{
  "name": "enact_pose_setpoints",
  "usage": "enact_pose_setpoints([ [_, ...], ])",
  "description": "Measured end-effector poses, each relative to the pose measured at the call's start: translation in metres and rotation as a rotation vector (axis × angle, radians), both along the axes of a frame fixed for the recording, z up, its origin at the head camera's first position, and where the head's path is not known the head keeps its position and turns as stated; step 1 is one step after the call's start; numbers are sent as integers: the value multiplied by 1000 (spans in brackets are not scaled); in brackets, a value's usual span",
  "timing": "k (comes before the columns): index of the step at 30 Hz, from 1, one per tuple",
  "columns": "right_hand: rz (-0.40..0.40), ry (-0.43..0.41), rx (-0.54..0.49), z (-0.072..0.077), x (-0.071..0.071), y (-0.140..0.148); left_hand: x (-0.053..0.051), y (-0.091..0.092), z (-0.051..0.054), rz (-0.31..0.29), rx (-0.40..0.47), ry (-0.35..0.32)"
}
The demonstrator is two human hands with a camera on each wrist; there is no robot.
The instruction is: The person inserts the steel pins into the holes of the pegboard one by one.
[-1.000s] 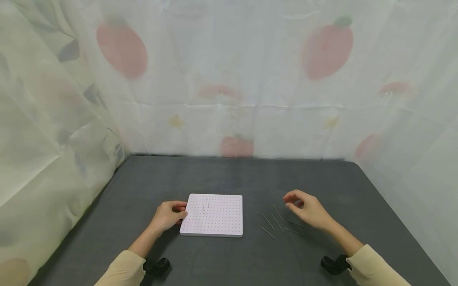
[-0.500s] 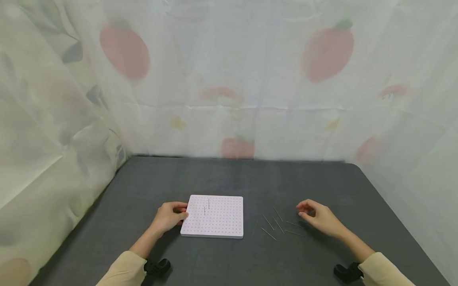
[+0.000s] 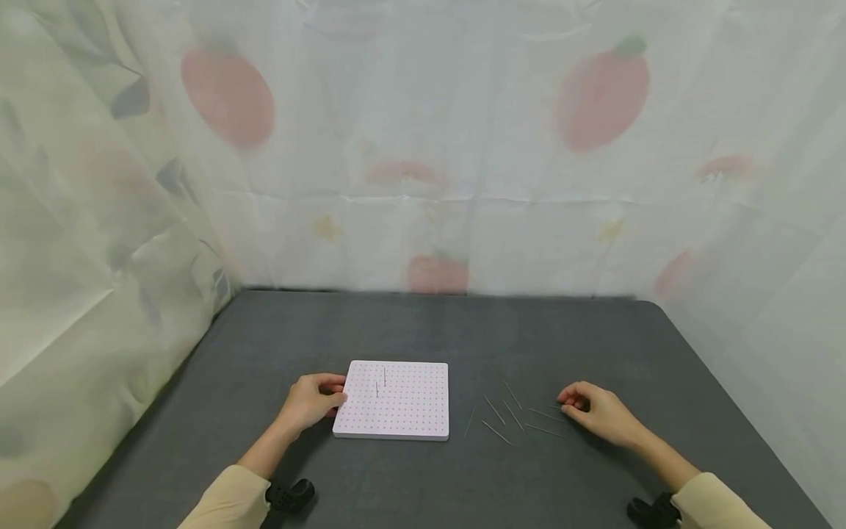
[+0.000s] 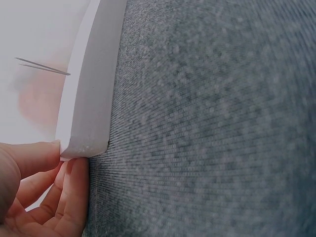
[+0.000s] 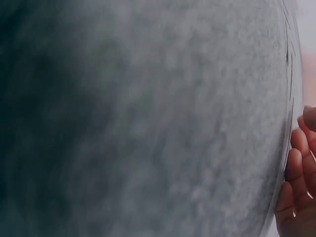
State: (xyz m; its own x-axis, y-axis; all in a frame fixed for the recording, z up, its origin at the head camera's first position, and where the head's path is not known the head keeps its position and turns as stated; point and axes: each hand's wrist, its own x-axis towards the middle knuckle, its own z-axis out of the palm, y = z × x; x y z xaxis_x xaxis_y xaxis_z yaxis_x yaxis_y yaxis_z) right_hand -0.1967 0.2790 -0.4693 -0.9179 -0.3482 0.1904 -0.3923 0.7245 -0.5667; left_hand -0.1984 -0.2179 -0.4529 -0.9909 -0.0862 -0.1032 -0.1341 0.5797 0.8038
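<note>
Fingers [image 4: 76,192] of the left hand [image 3: 309,400] are bent, and with the thumb they grip the left edge of the board [image 3: 403,411]. In the left wrist view the thumb presses at its upper rim while the fingertips touch its side. White and dotted with a grid of small holes, the board lies flat on the dark grey table [image 3: 429,323], left of the loose pins [image 3: 496,432]. Two pins [image 3: 385,377] stand upright in its far left part, close together but apart. On the right, the right hand [image 3: 601,417] is low over the table, fingers curled, thumb and forefinger nearly meeting. A short length of pin [image 3: 555,407] shows at those fingertips; I cannot tell whether they hold it. Seven loose pins lie scattered between the board and that hand, pointing various ways. Both arms wear cream sleeves [image 3: 228,496], with a black device [image 3: 291,496] at each wrist. Behind the table hangs a pale curtain [image 3: 423,110] printed with strawberries.
</note>
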Motion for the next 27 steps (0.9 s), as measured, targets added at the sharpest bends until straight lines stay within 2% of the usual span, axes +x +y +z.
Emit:
enact_pose_setpoints([
  [16,-2,-52,41,1,2,7,0,1,3,-9,8,0],
  [27,-29,-2,40,-3,3,5,1,1,3,-13,-3,-2],
])
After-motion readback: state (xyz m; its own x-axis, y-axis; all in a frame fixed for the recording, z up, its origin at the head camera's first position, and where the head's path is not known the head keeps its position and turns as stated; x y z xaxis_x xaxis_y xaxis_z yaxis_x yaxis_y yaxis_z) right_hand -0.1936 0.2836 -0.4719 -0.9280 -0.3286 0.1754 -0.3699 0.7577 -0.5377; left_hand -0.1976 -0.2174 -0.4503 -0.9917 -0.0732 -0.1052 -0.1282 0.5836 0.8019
